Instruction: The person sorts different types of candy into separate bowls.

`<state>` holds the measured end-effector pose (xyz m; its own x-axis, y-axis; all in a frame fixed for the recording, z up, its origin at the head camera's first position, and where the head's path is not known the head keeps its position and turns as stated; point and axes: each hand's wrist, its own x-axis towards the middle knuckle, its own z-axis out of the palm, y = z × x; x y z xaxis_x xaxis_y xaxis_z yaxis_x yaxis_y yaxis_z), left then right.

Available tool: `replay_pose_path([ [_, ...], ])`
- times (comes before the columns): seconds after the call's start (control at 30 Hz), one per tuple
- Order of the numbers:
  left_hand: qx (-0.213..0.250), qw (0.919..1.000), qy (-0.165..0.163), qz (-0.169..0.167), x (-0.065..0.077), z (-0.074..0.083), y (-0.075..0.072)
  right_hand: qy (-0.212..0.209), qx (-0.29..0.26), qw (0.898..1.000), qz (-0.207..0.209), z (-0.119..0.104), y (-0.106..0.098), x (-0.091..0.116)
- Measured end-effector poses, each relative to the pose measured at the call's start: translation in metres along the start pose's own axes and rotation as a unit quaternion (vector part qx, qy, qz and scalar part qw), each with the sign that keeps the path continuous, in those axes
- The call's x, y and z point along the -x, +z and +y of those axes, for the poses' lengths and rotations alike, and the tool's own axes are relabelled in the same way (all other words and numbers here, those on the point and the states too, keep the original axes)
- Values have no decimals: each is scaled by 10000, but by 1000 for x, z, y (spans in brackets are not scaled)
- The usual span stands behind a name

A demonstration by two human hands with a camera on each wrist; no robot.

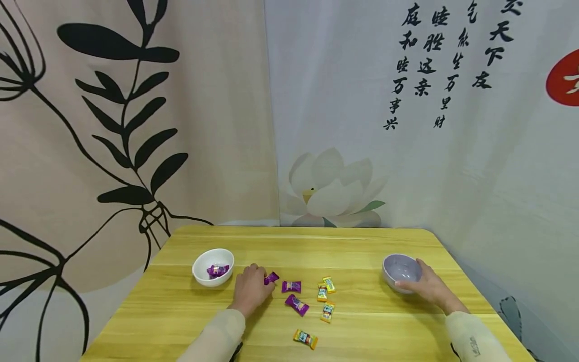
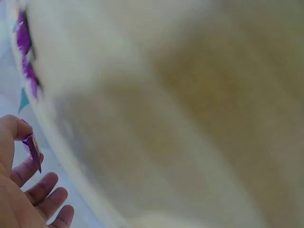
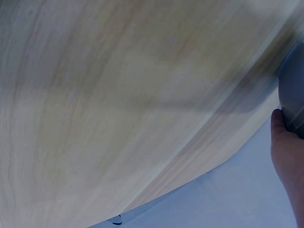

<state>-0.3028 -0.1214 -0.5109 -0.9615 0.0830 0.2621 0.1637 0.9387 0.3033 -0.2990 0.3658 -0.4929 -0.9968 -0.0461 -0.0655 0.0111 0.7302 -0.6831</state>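
My left hand [image 1: 250, 290] pinches a purple-wrapped candy [image 2: 32, 149] between thumb and forefinger, while its other fingers are spread in the left wrist view. Just left of that hand stands a white bowl [image 1: 198, 274] with purple candy [image 1: 218, 271] inside. Two more purple candies, one lying level [image 1: 291, 286] and one slanted [image 1: 297, 304], rest on the wood to its right. My right hand [image 1: 427, 285] grips the right side of a greyish-purple bowl [image 1: 400, 266], thumb on the near side. In the right wrist view only part of this bowl [image 3: 292, 90] shows.
Several yellow-wrapped candies lie mid-table: a cluster with one at the top [image 1: 328, 284], and a separate one [image 1: 305, 339] nearer the front. The wooden table [image 1: 353, 251] has its back edge close to a printed curtain [image 1: 226, 125].
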Motion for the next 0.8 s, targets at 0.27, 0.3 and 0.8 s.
replay_pose_path([
  [0.27,112,9995,-13,288,-24,-4,-32,47,68,9999,58,3,0,2],
  [0.3,114,9994,-32,314,-26,-7,-38,51,71,9999,64,4,0,2],
  [0.8,-90,9948,-942,382,-28,-97,-95,-30,95,9999,104,-1,1,2],
])
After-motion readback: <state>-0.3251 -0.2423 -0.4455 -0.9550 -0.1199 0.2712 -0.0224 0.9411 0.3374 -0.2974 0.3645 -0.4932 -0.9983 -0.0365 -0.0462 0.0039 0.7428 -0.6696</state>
